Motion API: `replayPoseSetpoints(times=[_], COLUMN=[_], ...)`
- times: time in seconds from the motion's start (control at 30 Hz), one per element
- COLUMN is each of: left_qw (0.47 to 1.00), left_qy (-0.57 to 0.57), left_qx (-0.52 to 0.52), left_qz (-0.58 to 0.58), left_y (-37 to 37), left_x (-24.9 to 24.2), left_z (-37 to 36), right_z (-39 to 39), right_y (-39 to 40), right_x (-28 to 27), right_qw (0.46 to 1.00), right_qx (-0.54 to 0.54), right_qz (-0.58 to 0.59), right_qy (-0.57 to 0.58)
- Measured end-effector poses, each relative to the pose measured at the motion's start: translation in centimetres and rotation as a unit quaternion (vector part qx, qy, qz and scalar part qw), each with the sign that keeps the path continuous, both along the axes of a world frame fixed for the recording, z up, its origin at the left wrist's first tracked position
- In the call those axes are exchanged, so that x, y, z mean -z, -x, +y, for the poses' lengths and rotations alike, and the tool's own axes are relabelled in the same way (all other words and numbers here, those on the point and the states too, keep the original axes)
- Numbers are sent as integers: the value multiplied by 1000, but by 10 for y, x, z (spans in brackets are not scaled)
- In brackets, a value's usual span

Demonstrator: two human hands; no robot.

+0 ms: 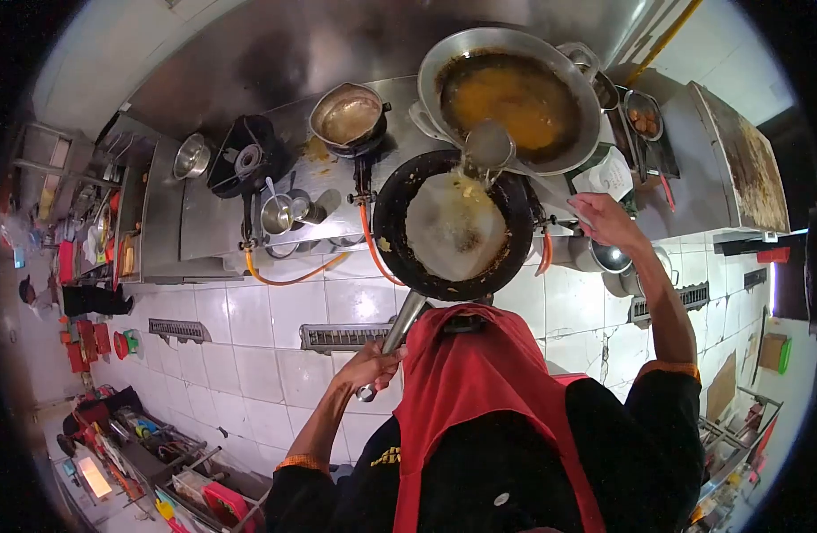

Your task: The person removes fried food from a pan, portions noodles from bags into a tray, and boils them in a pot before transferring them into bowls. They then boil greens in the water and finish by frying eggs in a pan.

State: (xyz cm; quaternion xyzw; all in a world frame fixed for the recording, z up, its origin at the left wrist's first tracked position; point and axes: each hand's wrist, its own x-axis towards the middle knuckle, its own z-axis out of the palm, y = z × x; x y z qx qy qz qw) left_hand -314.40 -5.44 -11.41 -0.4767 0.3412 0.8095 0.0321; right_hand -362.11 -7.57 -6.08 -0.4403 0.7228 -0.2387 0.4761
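My left hand [373, 367] is wrapped round the metal handle of a black wok [392, 258], in which cloudy liquid and some pale bits lie. My right hand [606, 219] grips the long handle of a metal ladle [490, 147]. The bowl of the ladle is tilted over the wok's far edge, and liquid runs from it into the wok. Just behind it stands a large metal pan [434, 75] of brown liquid with an orange-yellow middle.
On the steel counter [324, 209] are a pot [348, 115], a black burner [246, 158] and small metal bowls. A strainer with brown food [644, 115] lies at the right. Orange hoses hang along the front edge. Another person [93, 299] is far left.
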Motion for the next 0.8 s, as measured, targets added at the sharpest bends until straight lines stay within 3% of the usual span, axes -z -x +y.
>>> replayPoseSetpoints(times=[0.2, 0.23, 0.27, 0.3, 0.33, 0.4, 0.43, 0.47, 0.5, 0.53, 0.8], left_qw=[1000, 1000, 1000, 1000, 1000, 1000, 1000, 1000, 1000, 1000, 1000], left_qy=[7, 9, 12, 15, 17, 9, 7, 7, 9, 10, 2], left_qx=[-16, -17, -10, -2, -1, -3, 2, 4, 0, -5, -4], left_qz=[14, 16, 13, 11, 13, 12, 7, 8, 16, 23, 19], left_y=[-4, -2, 0, 2, 2, -2, -1, 0, 1, 2, 1], left_x=[13, 10, 3, 0, 3, 13, 10, 8, 7, 7, 13], left_z=[3, 3, 2, 0, -1, 2, 1, 0, 0, 0, 0], right_z=[-29, -39, -45, -51, -57, -73, -79, -77, -74, -67, -7], right_y=[22, 34, 42, 39, 46, 66, 77, 67, 58, 47, 4], right_x=[54, 87, 102, 99, 103, 136, 158, 137, 114, 87, 5], right_qw=[978, 923, 834, 898, 896, 836, 847, 846, 962, 997, 996], right_qx=[-63, -83, -99, -56, -54, -163, -102, -100, -11, 79, 36], right_qz=[177, 289, 392, 394, 397, 473, 430, 431, 228, 5, -58], right_qy=[93, 239, 376, 189, 190, 226, 297, 296, 152, -4, -52])
